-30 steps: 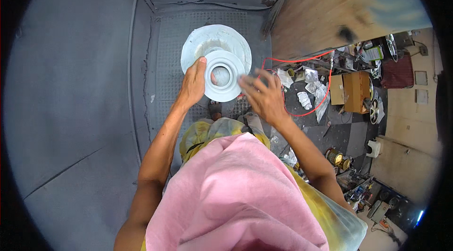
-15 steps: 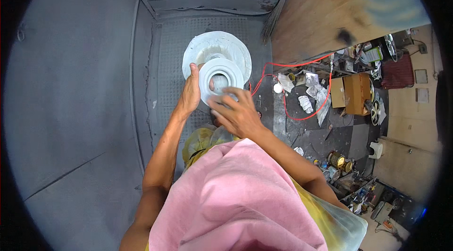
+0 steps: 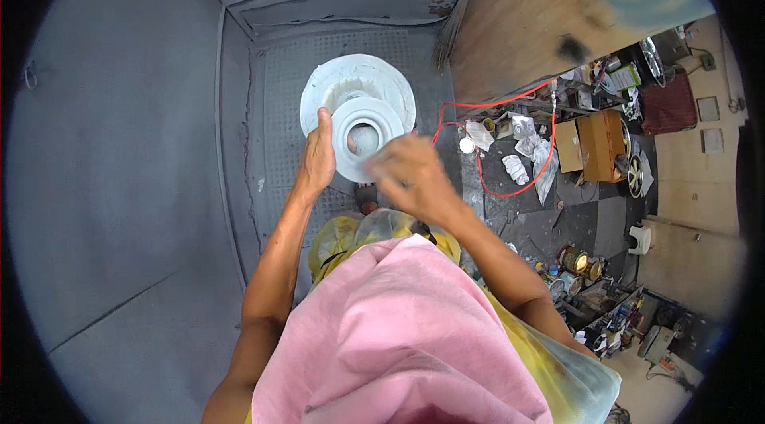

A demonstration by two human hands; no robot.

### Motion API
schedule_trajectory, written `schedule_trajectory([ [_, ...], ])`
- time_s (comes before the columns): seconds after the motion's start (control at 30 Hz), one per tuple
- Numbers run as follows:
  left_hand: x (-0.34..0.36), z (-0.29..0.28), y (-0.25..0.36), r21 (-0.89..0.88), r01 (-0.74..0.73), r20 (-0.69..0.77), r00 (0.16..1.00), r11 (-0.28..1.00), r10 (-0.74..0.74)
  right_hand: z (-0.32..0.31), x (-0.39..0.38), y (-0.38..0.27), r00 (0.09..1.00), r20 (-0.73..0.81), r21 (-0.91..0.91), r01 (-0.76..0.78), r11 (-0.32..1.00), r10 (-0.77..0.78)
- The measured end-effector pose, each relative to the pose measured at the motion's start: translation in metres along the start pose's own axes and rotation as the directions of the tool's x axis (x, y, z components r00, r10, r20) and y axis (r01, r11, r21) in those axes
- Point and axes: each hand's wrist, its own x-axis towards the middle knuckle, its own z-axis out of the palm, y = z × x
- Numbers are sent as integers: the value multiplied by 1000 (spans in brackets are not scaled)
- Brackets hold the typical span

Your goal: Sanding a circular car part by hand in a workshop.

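Note:
A pale grey ring-shaped part [image 3: 384, 115] with a stepped round opening is held up in front of me. My left hand [image 3: 319, 155] grips its left side, thumb up along the edge and the other fingers hidden behind it; a bit of finger shows through the opening. At the ring's lower right rim is my right hand [image 3: 414, 177], its fingers bent and smeared by motion. Whether they touch the rim or hold anything I cannot make out. Beyond and below the ring is a wide white round disc [image 3: 358, 72] with a rough, coated-looking surface.
Grey panels [image 3: 119, 145] stand close on the left. A wooden board [image 3: 542, 33] and a broom [image 3: 456, 25] are at the far right. A red hose [image 3: 510, 194] loops over the floor among crumpled wrappings [image 3: 515, 170] and a cardboard box [image 3: 599, 147].
My right hand has shifted slightly right, away from the ring's opening to its outer rim. The left hand keeps its grip. The whole view has shifted a little.

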Motion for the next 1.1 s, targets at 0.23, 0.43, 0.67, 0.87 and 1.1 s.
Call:
schedule_trajectory([
  [0.23, 4, 2, 3, 62, -60, 41, 997, 996, 57, 18, 9, 25, 986, -163, -287, -75, 955, 28],
  [0.43, 0, 7, 11, 166, -85, -21, 996, 983, 90, 35, 4, 25, 974, -208, -126, -123, 984, 95],
  [0.67, -4, 11, 17, 208, -111, -33, 992, 972, 120, 48, 27, 3, 852, -424, 164, -261, 951, 306],
  [0.87, -4, 11, 18, 205, -153, -21, 987, 967, 161, 42, 24, 5, 918, -359, -15, -185, 983, 168],
  [1.1, 4, 7, 16, 259, -157, -36, 984, 953, 172, 41, 26, 13, 989, -151, -69, -5, 998, -6],
])
